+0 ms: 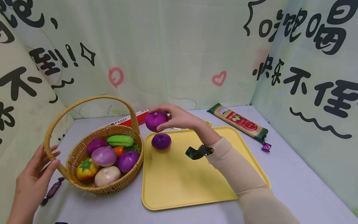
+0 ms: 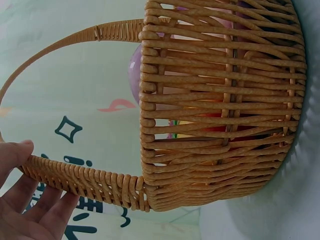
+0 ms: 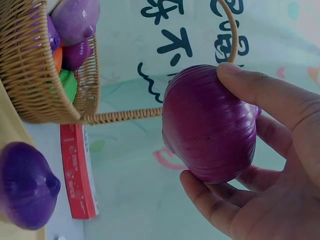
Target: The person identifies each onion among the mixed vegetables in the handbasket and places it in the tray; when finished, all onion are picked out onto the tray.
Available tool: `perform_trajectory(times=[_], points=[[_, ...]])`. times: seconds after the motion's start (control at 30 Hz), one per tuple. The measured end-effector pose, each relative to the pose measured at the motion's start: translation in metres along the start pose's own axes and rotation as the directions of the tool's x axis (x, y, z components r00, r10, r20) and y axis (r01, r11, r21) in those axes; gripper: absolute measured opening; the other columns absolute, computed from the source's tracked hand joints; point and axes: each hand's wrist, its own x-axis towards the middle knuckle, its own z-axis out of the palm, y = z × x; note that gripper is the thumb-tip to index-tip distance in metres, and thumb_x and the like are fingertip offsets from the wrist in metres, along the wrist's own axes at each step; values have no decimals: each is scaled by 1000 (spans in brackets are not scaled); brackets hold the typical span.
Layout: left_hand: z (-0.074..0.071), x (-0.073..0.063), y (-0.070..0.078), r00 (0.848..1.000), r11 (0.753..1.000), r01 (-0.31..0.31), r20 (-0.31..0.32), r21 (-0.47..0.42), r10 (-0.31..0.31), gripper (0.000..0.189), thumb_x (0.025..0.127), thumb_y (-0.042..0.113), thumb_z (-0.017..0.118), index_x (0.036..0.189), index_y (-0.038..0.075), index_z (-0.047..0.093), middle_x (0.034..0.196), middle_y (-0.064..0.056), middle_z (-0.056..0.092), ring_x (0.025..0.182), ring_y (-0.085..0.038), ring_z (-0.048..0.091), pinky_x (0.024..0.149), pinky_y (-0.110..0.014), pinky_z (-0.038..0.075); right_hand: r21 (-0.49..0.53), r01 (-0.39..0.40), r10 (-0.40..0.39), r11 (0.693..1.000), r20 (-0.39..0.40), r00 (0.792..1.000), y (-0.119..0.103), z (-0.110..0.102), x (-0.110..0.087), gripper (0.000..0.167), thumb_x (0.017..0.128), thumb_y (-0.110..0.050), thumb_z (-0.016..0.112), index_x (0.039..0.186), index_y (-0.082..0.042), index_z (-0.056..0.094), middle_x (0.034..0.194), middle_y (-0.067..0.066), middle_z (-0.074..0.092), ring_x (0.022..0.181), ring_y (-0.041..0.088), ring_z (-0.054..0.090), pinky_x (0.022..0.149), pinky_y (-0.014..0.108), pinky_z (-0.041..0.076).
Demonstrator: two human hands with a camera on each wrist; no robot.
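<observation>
My right hand holds a purple onion above the tray's far left corner; thumb and fingers curve around it in the right wrist view. Below it, a darker purple onion sits on the yellow tray. At the left, my left hand grips the handle of a wicker basket, thumb on one side and fingers on the other. Inside are several onions, among them a pale one, plus a green cucumber-like vegetable, a yellow-red tomato-like one and something orange.
Behind the basket lies a red pasta box. A green and red packet rests beyond the tray's right side, near a small purple wrapped candy. Another dark wrapped candy lies left of the basket. Printed curtains surround the table.
</observation>
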Motion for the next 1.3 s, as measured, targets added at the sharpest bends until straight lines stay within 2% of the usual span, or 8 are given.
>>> perform_trajectory(times=[0.23, 0.7, 0.97, 1.3], points=[[-1, 1, 1, 1000, 1000, 7, 2, 7, -7, 61, 97, 29, 49, 145, 47, 15, 150, 11, 37, 123, 12, 42, 90, 1, 35, 46, -37, 38, 998, -13, 999, 8, -7, -6, 53, 78, -17, 77, 127, -23, 56, 126, 0, 52, 112, 21, 55, 89, 33, 54], [-1, 1, -1, 1000, 1000, -20, 1, -2, 20, 61, 97, 28, 50, 146, 46, 17, 149, 12, 39, 117, 17, 43, 84, 4, 36, 41, -46, 48, 998, -59, 997, 25, -19, -29, 52, 79, -15, 76, 127, -18, 56, 129, 2, 52, 113, 23, 54, 89, 34, 54], [-1, 1, -1, 999, 999, -44, 0, -11, 44, 62, 96, 28, 51, 146, 44, 18, 147, 14, 40, 113, 21, 41, 84, 5, 34, 27, -80, 83, 996, -104, 991, 37, -31, -45, 54, 80, -15, 75, 130, -19, 54, 133, 4, 49, 116, 24, 52, 91, 36, 53], [0, 0, -1, 1000, 999, -24, 0, 21, 24, 62, 97, 29, 50, 146, 46, 16, 149, 10, 39, 119, 16, 42, 89, 2, 35, 29, -117, 119, 993, -134, 984, 61, -32, -62, 53, 79, -18, 76, 127, -19, 56, 132, 6, 50, 117, 26, 52, 90, 37, 54]])
